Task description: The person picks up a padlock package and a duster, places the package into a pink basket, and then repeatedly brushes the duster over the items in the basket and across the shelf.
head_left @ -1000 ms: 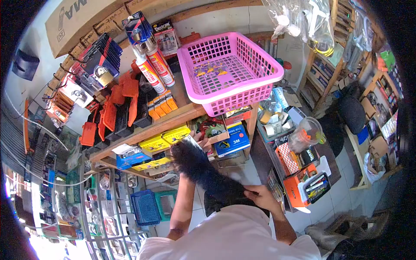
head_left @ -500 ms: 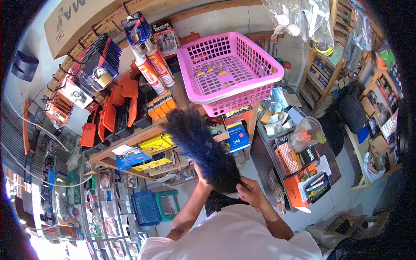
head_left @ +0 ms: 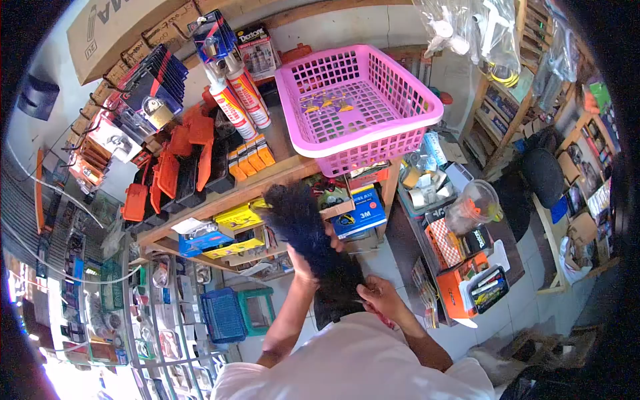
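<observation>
A dark black-blue feather duster (head_left: pixel 310 230) hangs in front of my chest, its fluffy end tilted up and to the left toward the shelf. My left hand (head_left: pixel 303 267) is wrapped around the middle of the feathers, with fingertips showing on the far side. At the lower end, my right hand (head_left: pixel 381 298) has its fingers pressed together on the duster. A bit of red shows just under that hand, too small to make out. The duster's handle is hidden. Behind the duster stands a wooden shelf with a pink plastic basket (head_left: pixel 373 140) on top.
Silicone sealant tubes (head_left: pixel 233 110), small orange boxes (head_left: pixel 251 159) and orange-lidded cases (head_left: pixel 167 180) line the shelf top. A blue 3M box (head_left: pixel 360 213) sits below. To the right, a low table holds a clear plastic tub (head_left: pixel 472 205). Blue and green baskets (head_left: pixel 223 317) stand at lower left.
My left hand has closed around the feathers, pressing them narrower, and its fingertips now show on the right side. My right hand stays near the lower end. The view has shifted slightly.
</observation>
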{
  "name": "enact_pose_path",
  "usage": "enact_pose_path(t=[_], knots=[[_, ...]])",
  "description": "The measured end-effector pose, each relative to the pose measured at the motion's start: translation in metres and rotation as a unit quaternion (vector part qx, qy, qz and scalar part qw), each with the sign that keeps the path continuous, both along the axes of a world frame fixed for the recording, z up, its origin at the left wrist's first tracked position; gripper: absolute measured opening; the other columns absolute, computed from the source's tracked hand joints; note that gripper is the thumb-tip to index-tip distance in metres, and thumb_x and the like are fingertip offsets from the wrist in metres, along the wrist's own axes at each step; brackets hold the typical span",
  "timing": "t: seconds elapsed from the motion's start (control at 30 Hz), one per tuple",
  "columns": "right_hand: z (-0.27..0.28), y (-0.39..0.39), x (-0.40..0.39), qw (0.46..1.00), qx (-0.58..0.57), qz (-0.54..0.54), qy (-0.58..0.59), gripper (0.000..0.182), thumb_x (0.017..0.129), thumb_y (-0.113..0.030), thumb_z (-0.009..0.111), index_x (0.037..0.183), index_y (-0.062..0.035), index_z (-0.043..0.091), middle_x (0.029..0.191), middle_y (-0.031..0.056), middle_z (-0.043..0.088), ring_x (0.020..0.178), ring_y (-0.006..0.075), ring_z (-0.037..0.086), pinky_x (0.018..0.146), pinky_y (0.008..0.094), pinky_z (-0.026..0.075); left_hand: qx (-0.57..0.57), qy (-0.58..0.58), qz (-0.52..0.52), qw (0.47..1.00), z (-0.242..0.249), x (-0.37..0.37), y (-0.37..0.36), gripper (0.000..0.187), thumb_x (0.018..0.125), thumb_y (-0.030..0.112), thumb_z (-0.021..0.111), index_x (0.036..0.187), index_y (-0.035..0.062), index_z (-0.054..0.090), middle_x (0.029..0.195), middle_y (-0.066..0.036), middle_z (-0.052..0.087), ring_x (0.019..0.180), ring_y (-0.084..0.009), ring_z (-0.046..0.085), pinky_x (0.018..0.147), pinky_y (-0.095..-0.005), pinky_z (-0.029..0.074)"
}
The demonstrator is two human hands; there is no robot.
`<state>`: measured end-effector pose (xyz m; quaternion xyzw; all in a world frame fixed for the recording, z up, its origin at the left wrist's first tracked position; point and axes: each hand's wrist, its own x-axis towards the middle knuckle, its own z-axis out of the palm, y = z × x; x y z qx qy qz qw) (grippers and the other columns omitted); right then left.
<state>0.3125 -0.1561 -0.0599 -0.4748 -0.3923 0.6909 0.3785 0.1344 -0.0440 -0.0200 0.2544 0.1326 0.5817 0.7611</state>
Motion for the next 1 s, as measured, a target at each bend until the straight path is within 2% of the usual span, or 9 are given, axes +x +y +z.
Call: enact_pose_path(t=[0.07, 0.37, 0.53, 0.63, 0.7, 0.77, 0.83, 0.9, 1.0], knots=[[-0.010, -0.003, 0.003, 0.997, 0.006, 0.076, -0.013, 0.030, 0.093, -0.031, 0.064, 0.081, -0.0075, 0.051, 0.060, -0.0016, 0.051, 0.051, 0.0086, 0.047, 0.045, 0.0264, 0.038, 0.042, -0.020, 0.013, 0.999, 0.003, -0.005, 0.006, 0.055, 0.086, 0.057, 0.051, 0.116, 0.0114, 0.051, 0.089, -0.003, 0.048, 0.072, -0.0170, 0.046, 0.066, -0.0326, 0.040], [-0.038, -0.035, 0.040, 0.972, 0.162, 0.157, -0.071, 0.028, 0.089, -0.017, 0.070, 0.107, 0.0000, 0.057, 0.087, 0.0026, 0.062, 0.082, 0.0112, 0.059, 0.073, 0.0294, 0.049, -0.012, -0.046, 0.077, 0.996, -0.007, -0.052, 0.041, 0.041, 0.090, 0.047, 0.050, 0.105, 0.0094, 0.055, 0.082, -0.002, 0.050, 0.071, -0.0176, 0.046, 0.066, -0.0322, 0.040], [-0.027, -0.048, 0.067, 0.963, 0.125, 0.110, -0.214, 0.035, 0.089, -0.018, 0.068, 0.121, -0.0048, 0.059, 0.107, 0.0099, 0.069, 0.096, 0.0192, 0.064, 0.088, 0.0328, 0.049, -0.036, -0.047, 0.137, 0.989, 0.010, -0.073, 0.050, 0.050, 0.093, 0.056, 0.045, 0.114, 0.0119, 0.055, 0.092, -0.003, 0.056, 0.081, -0.0213, 0.051, 0.072, -0.0370, 0.044], [-0.026, -0.046, 0.066, 0.970, 0.132, 0.024, -0.201, 0.041, 0.088, -0.018, 0.070, 0.125, -0.0071, 0.058, 0.104, 0.0110, 0.069, 0.092, 0.0161, 0.064, 0.083, 0.0318, 0.050, -0.090, -0.070, 0.155, 0.981, 0.028, -0.073, 0.048, 0.068, 0.094, 0.061, 0.039, 0.131, 0.0055, 0.050, 0.123, -0.011, 0.059, 0.109, -0.0317, 0.055, 0.098, -0.0464, 0.043], [-0.020, -0.045, 0.062, 0.982, 0.123, -0.043, -0.135, 0.037, 0.088, -0.015, 0.069, 0.123, -0.0077, 0.060, 0.102, 0.0119, 0.069, 0.088, 0.0151, 0.065, 0.079, 0.0320, 0.051, -0.059, -0.061, 0.121, 0.989, 0.018, -0.071, 0.050, 0.076, 0.092, 0.066, 0.035, 0.135, 0.0049, 0.049, 0.140, -0.014, 0.049, 0.130, -0.0332, 0.044, 0.111, -0.0477, 0.030], [-0.016, -0.046, 0.060, 0.975, 0.137, -0.010, -0.176, 0.037, 0.089, -0.015, 0.068, 0.125, -0.0087, 0.060, 0.101, 0.0108, 0.069, 0.086, 0.0149, 0.064, 0.078, 0.0316, 0.052, -0.071, -0.091, 0.105, 0.988, 0.022, -0.060, 0.047, 0.073, 0.093, 0.063, 0.036, 0.137, 0.0058, 0.046, 0.141, -0.015, 0.048, 0.131, -0.0350, 0.043, 0.111, -0.0492, 0.031], [-0.016, -0.046, 0.059, 0.964, 0.152, 0.027, -0.215, 0.037, 0.090, -0.015, 0.067, 0.126, -0.0098, 0.060, 0.100, 0.0097, 0.069, 0.084, 0.0147, 0.064, 0.077, 0.0311, 0.052, 0.094, -0.086, -0.002, 0.992, 0.000, -0.068, 0.057, 0.073, 0.094, 0.060, 0.036, 0.144, 0.0072, 0.037, 0.147, -0.015, 0.041, 0.134, -0.0378, 0.038, 0.112, -0.0498, 0.028], [-0.015, -0.045, 0.059, 0.961, 0.192, 0.039, -0.195, 0.038, 0.093, -0.017, 0.063, 0.130, -0.0125, 0.058, 0.097, 0.0063, 0.070, 0.082, 0.0141, 0.064, 0.078, 0.0291, 0.051, 0.004, 0.083, 0.144, 0.986, -0.008, -0.057, 0.054, 0.072, 0.095, 0.055, 0.036, 0.151, 0.0117, 0.021, 0.154, -0.015, 0.029, 0.136, -0.0358, 0.037, 0.114, -0.0513, 0.023], [-0.011, -0.045, 0.045, 0.965, 0.219, -0.099, -0.109, 0.040, 0.094, -0.019, 0.061, 0.133, -0.0101, 0.055, 0.105, 0.0072, 0.070, 0.092, 0.0139, 0.065, 0.084, 0.0269, 0.048, 0.125, -0.130, -0.020, 0.983, -0.001, -0.070, 0.052, 0.076, 0.093, 0.060, 0.038, 0.148, 0.0086, 0.031, 0.150, -0.013, 0.038, 0.136, -0.0333, 0.037, 0.114, -0.0501, 0.024]])
